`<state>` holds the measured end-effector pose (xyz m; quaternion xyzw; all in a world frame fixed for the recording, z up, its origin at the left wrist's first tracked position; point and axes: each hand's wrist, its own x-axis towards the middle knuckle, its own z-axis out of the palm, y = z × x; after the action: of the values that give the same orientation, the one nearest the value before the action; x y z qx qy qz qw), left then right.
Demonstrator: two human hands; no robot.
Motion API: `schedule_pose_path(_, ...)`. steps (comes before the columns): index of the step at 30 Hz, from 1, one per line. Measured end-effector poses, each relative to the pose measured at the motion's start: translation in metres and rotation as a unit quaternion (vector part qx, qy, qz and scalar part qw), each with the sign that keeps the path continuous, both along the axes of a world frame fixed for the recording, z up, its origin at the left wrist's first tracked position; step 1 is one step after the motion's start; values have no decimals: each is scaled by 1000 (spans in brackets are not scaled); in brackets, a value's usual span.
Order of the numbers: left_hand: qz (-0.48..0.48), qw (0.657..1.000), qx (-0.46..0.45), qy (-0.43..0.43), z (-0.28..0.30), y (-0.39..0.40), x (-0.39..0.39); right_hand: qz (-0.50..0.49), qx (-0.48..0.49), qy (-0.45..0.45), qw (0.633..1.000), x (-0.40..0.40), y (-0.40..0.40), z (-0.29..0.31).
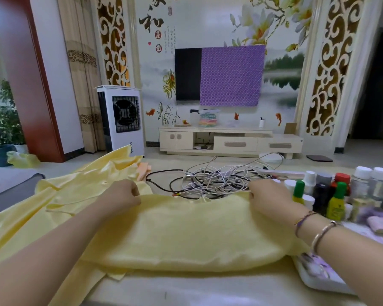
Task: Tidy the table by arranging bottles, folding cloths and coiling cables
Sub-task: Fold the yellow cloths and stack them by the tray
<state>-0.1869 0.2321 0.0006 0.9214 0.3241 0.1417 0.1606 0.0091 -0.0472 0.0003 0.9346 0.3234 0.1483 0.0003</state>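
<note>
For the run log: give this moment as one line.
step: folding cloth | left hand: grips fold | right hand: grips fold | cables: tangled

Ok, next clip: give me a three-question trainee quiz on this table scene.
1. True or false: both hands grip the far edge of the pale yellow cloth.
2. What lies just beyond the cloth: A) tangled black and white cables, B) books?
3. The green-capped yellow plastic bottles stand nearest which hand?

Key: 1. True: left hand and right hand both pinch it. 2. A. 3. The right hand.
</note>
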Motion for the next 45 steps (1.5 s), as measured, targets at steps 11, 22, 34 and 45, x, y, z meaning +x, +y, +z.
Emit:
schedule_pose_path(11, -64, 993, 2, 101, -18, 11, 43, -38, -203, -113, 972, 12, 50, -24)
schedule_pose_path(22, -131, 981, -61, 130, -7, 8, 76, -53, -192, -98, 975, 20, 62, -24)
schedule_pose_path(34, -162, 950, -224, 143, 16, 5, 51, 180, 133, 106, 969, -9, 99, -59)
schedule_pose_path(45, -81, 988, -54, 118, 31, 24, 48, 191, 205, 47, 959, -2, 98, -80)
